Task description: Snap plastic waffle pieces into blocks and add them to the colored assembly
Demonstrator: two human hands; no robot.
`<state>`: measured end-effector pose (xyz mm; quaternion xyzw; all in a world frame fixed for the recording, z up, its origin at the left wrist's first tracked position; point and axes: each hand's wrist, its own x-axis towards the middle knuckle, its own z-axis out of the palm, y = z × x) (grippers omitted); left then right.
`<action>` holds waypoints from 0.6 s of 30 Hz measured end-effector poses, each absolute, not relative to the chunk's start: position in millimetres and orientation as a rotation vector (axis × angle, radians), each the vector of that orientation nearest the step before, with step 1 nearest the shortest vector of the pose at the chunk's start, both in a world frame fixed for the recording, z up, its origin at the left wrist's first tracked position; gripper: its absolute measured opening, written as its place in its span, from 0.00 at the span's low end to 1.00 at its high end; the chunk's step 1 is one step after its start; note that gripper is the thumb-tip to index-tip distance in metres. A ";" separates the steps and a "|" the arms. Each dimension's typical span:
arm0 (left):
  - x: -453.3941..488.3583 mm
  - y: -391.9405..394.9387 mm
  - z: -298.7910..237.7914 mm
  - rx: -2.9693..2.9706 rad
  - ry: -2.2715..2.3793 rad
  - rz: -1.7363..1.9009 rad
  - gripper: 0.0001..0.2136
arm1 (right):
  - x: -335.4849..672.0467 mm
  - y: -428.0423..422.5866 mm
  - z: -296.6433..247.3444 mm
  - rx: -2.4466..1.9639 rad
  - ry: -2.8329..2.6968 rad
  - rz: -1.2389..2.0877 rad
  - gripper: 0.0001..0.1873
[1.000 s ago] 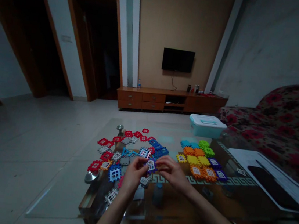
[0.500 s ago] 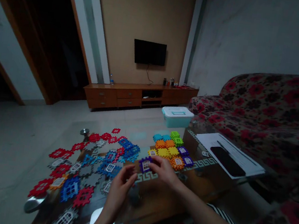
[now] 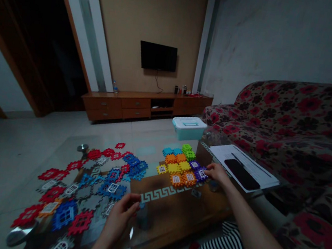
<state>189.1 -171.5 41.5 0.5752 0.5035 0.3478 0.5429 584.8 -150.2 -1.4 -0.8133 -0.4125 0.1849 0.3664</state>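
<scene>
Well, the right hand (image 3: 217,173) and the left hand (image 3: 118,221) are well apart over the glass-topped worktop (image 3: 177,219). The right hand is toward the worktop's right side, its fingers stretched forward and only slightly bent, with the fingertips (image 3: 209,168) touching a purple window tile (image 3: 200,174). Whether they have hold of that tile, I cannot tell. The left hand is at the worktop's near edge, half curled, and its fingers are just beside a small bluish piece (image 3: 141,205), too small and dark to identify. I cannot tell whether it holds anything.

Interlocking plastic tiles cover the worktop in two groups. On its left side lies a loose spread of red tiles (image 3: 81,222), blue window tiles (image 3: 64,214) and grey tiles (image 3: 90,202). Toward its middle, a tighter cluster sorted by colour holds orange window tiles (image 3: 183,179), yellow tiles (image 3: 178,167), teal tiles (image 3: 168,151) and green tiles (image 3: 188,151).

Beyond the green tiles, a teal storage box (image 3: 188,129) with a white lid stands at the worktop's far edge. At its right end, a black phone (image 3: 241,174) rests on white papers (image 3: 250,163). A clear bottle (image 3: 143,219) stands on the worktop just beside the left hand.
</scene>
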 end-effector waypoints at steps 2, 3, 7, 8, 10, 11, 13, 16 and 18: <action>188.9 -171.7 41.1 1.354 1.193 0.821 0.19 | 585.4 -147.6 -2.6 -2.120 -1.033 0.514 0.09; 188.5 -171.7 40.1 1.353 1.191 0.816 0.19 | 585.1 -146.3 -2.9 -2.136 -1.021 0.536 0.08; 185.0 -171.7 32.7 1.457 1.184 0.790 0.14 | 584.2 -146.2 -3.7 -2.203 -1.033 0.558 0.05; 183.7 -171.8 30.8 1.503 1.188 0.779 0.12 | 585.0 -147.4 -4.0 -2.218 -1.043 0.550 0.05; 180.5 -171.6 27.9 1.599 1.206 0.749 0.09 | 588.2 -149.6 -4.4 -2.263 -1.078 0.496 0.06; 178.2 -171.1 27.3 1.647 1.229 0.735 0.08 | 590.0 -150.0 -4.4 -2.293 -1.106 0.440 0.06; 171.7 -169.6 28.3 1.758 1.315 0.702 0.08 | 590.9 -148.6 -3.7 -2.334 -1.191 0.281 0.06; 156.1 -166.4 35.2 1.987 1.561 0.586 0.12 | 574.1 -142.4 0.3 -2.245 -1.339 0.055 0.07; 143.9 -164.6 41.0 2.111 1.774 0.438 0.17 | 545.5 -138.2 3.6 -2.083 -1.452 0.021 0.09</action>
